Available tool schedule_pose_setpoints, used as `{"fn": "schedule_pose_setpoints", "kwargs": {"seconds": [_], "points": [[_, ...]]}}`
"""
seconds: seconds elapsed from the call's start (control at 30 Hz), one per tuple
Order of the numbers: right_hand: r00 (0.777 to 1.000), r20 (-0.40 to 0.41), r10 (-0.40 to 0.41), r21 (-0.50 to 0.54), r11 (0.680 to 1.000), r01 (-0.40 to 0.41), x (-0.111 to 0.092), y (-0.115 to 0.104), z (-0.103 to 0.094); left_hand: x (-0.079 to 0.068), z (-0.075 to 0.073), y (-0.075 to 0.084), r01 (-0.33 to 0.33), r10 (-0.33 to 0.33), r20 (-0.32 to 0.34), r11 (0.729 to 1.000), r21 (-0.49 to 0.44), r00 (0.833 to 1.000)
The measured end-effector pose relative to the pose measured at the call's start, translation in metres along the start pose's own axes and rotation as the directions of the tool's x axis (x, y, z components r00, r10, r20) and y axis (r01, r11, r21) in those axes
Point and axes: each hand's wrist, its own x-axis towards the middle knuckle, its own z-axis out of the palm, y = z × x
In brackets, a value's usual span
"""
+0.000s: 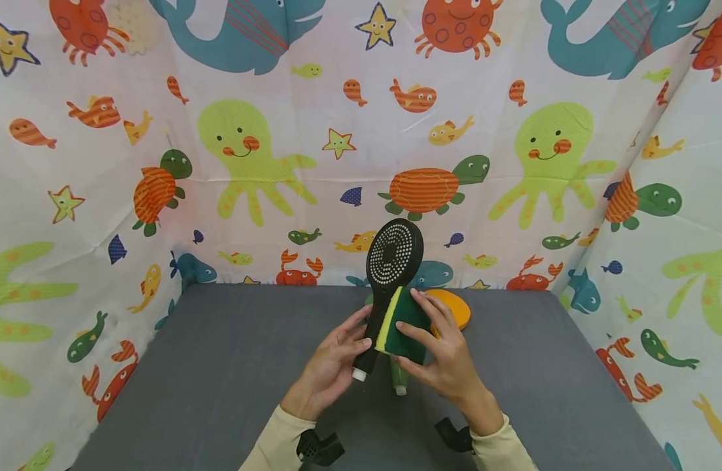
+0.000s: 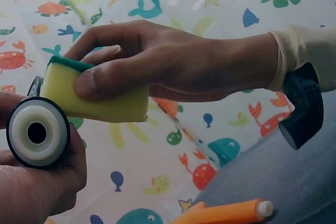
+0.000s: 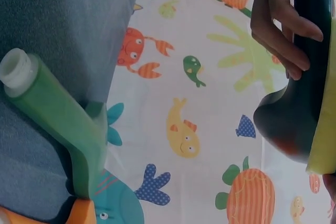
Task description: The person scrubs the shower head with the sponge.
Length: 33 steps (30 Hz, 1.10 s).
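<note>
My left hand point(image 1: 331, 366) grips a black shower head point(image 1: 394, 254) by its handle. The head tilts upright, its dotted spray face toward the head camera, and the white threaded end points down. In my right hand point(image 1: 449, 356) is a sponge point(image 1: 416, 324), yellow with a dark green scouring side. Its yellow side lies against the handle just below the spray head. The left wrist view shows the right thumb on the yellow sponge point(image 2: 100, 98) and the hollow handle end of the shower head point(image 2: 37, 132) facing the camera.
Behind the hands, a green shower head point(image 3: 60, 114) and an orange shower head point(image 1: 457, 307) lie on the grey table point(image 1: 231, 379). A white curtain point(image 1: 313, 216) printed with sea animals stands at the back and both sides.
</note>
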Motion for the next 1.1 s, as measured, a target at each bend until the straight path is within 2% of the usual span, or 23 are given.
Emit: {"fn": "schedule_pose_setpoints", "kwargs": {"seconds": [0.27, 0.67, 0.9, 1.1], "points": [[1.000, 0.014, 0.017, 0.002, 1.000, -0.017, -0.004, -0.003, 0.005, -0.001, -0.001, 0.000, -0.010, 0.010, -0.005, 1.000, 0.000, 1.000], [0.999, 0.032, -0.012, 0.041, 0.999, 0.011, -0.006, -0.015, 0.019, 0.002, -0.005, -0.005, -0.034, 0.032, -0.019, 0.994, -0.102, 0.999], [0.999, 0.040, -0.027, 0.060, 0.998, 0.025, -0.005, -0.017, 0.019, 0.002, -0.006, -0.006, 0.000, -0.001, -0.010, 0.993, -0.118, 1.000], [0.997, 0.062, -0.044, 0.029, 0.999, 0.042, -0.004, -0.014, 0.014, 0.003, -0.007, -0.007, -0.002, 0.002, 0.003, 0.995, -0.103, 1.000]]}}
